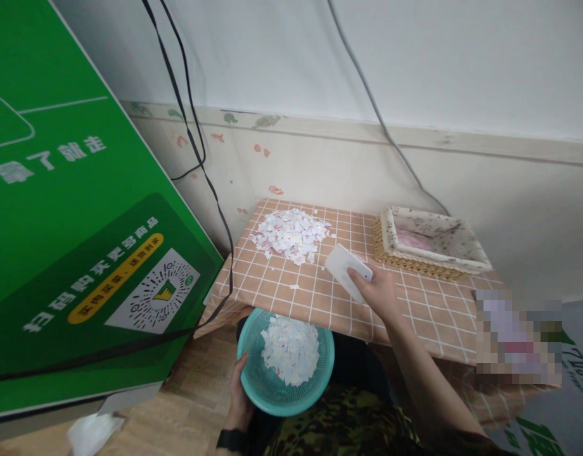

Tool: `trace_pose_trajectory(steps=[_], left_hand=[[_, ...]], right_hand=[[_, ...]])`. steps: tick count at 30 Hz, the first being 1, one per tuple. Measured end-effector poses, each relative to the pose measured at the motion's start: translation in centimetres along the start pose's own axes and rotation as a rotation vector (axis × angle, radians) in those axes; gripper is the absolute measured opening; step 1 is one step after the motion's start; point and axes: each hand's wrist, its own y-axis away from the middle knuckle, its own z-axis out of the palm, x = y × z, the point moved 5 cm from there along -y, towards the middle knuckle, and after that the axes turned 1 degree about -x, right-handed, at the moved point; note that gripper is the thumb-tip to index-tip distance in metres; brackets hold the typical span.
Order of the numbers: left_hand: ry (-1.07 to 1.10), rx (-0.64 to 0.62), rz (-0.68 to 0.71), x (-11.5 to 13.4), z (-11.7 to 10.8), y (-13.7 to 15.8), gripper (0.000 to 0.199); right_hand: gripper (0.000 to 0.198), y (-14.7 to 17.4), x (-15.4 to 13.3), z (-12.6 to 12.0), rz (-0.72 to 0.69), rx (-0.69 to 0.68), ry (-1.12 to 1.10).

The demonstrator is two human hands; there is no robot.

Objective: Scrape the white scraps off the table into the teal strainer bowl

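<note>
My left hand (241,392) is closed on the left rim of a teal plastic colander (326,373), held below the table's front edge. Inside it lies a heap of small torn paper scraps (291,348), mostly white with bits of pink. My right hand (379,291) grips a flat white plastic scraper (343,269) with a small hole near its upper corner, tilted over the tabletop. Left of the scraper, a second pile of paper scraps (291,235) is spread on the checked tablecloth (315,297). A few loose scraps lie around that pile.
A cloth-lined wicker basket (424,266) with something pink inside stands at the table's back right. A green cabinet (106,190) rises on the left, crossed by a black cable (220,209). White crumpled plastic (94,434) lies on the floor. A blurred patch covers the right corner.
</note>
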Motion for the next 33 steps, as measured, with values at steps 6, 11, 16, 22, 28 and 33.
trace_pose_trajectory(steps=[6,11,16,22,28,33], left_hand=[[0.031,-0.025,-0.011,-0.5,-0.5,-0.7,0.025],[0.046,-0.018,0.001,-0.8,-1.2,-1.2,0.023],[0.028,-0.005,0.002,-0.8,-1.4,-1.3,0.024],[0.000,0.069,0.041,-0.8,-2.3,-1.8,0.019],[0.007,0.020,0.040,-0.9,-2.2,-2.1,0.019],[0.021,-0.017,0.008,-1.1,-1.9,-2.0,0.021]], right_hand=[[0.036,0.0,-0.5,0.7,-0.013,-0.059,0.009],[0.042,0.6,-0.9,0.2,-0.010,0.066,-0.011],[0.041,4.3,-1.8,0.9,0.026,0.094,0.041],[0.043,6.7,-1.0,2.8,0.107,0.152,0.045],[0.045,6.1,0.9,1.2,0.170,0.257,0.140],[0.041,7.0,0.2,2.3,0.095,0.223,0.033]])
